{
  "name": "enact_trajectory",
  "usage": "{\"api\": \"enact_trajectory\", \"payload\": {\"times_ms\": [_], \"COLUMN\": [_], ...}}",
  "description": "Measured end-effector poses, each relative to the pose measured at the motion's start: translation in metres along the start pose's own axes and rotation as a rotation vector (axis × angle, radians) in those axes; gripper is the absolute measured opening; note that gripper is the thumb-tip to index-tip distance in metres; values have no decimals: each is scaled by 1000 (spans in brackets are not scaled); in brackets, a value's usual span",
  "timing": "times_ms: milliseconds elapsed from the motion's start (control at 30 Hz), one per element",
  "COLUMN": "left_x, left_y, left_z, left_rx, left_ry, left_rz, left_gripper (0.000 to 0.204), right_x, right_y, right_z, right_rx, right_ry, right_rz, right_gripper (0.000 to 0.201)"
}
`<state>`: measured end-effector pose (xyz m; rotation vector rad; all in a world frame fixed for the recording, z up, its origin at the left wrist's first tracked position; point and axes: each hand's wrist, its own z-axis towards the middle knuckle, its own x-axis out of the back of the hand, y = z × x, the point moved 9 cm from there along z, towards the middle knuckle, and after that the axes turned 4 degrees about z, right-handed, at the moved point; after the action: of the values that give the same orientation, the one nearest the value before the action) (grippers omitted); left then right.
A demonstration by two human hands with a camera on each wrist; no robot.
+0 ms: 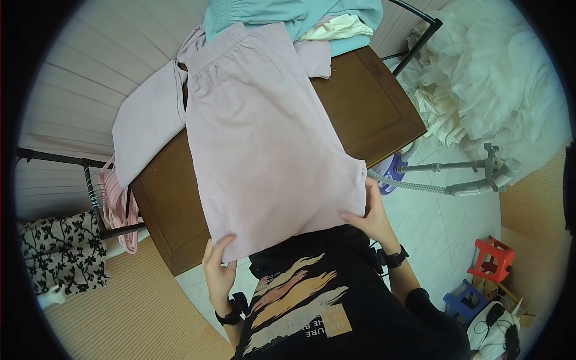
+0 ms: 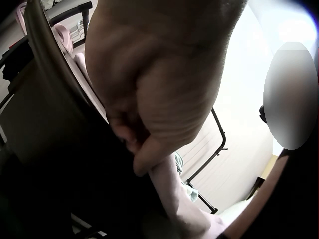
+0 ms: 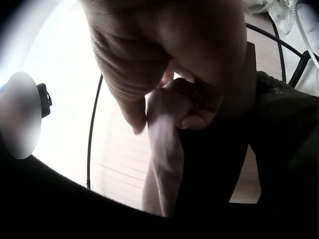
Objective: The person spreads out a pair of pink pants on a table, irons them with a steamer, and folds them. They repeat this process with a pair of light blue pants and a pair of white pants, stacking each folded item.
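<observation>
Nearest the camera is the person's black T-shirt (image 1: 372,300), with streaks of orange, cream and pink printed across its front. Just beyond it a pale pink garment (image 1: 264,144) lies spread on the dark brown counter (image 1: 372,99), its near end hanging past the counter's near edge and coming up to the shirt. Its long axis runs from near to far, leaning a little left at the far end. The gathered waistband (image 1: 219,51) points away from the person; the wider hem end points toward them, and a short corner juts out on the near right.

The left hand (image 1: 218,270) pinches the near left corner of the hem, thumb on top and fingers beneath. The right hand (image 1: 373,219) holds the near right corner in the same way, fingers closed on the cloth. Both wrist views show thumb and fingers gathered on fabric, though darkly.

At the far end, teal clothes (image 1: 264,15) are heaped, with a cream cloth (image 1: 342,27) on their right. A pale folded piece (image 1: 150,114) hangs over the counter's left side, near pink hangers (image 1: 112,198). To the right, a purple steamer base (image 1: 391,174) stands on the floor; white ruffled fabric (image 1: 498,78) billows farther off. A red stool (image 1: 494,258) and a blue stool (image 1: 465,302) are at the near right.
</observation>
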<state>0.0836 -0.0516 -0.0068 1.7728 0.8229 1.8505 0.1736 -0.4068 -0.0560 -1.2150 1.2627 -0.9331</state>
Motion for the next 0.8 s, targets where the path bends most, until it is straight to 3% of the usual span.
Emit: {"api": "enact_trajectory", "payload": {"times_ms": [33,167,233,333,467,533,567,633,667,733,800], "left_x": [1,3,4,7,7,7,8,11,14,26,43], "left_y": [-1,-4,-8,-16,-18,-17,-15,-11,-7,3,14], "left_z": [-1,-1,-1,0,0,0,0,-1,-3,-9,-16], "left_rx": [-4,-29,-28,-18,15,-12,-38,-49,-60,-60,-66], "left_ry": [19,46,55,37,26,54,81,93,95,167,234], "left_rz": [-25,-79,-96,-123,-155,-181,-209,-187,-163,-134,-101], "left_gripper": [50,49,47,44,43,42,42,42,42,40,39], "right_x": [-3,0,7,33,41,22,17,2,0,0,10], "right_y": [-2,14,33,37,28,23,20,-8,-15,-60,-78], "right_z": [-1,-5,-14,-23,-23,-21,-19,-11,-11,-13,-20], "right_rx": [15,-40,-189,-205,-193,-426,-423,-108,-104,171,182], "right_ry": [-42,-86,-152,-64,-119,-216,-222,-337,-355,-345,-308], "right_rz": [-233,-206,-158,-13,182,24,19,-295,-297,-456,-400], "right_gripper": [58,52,35,24,23,27,27,32,32,35,27]}}
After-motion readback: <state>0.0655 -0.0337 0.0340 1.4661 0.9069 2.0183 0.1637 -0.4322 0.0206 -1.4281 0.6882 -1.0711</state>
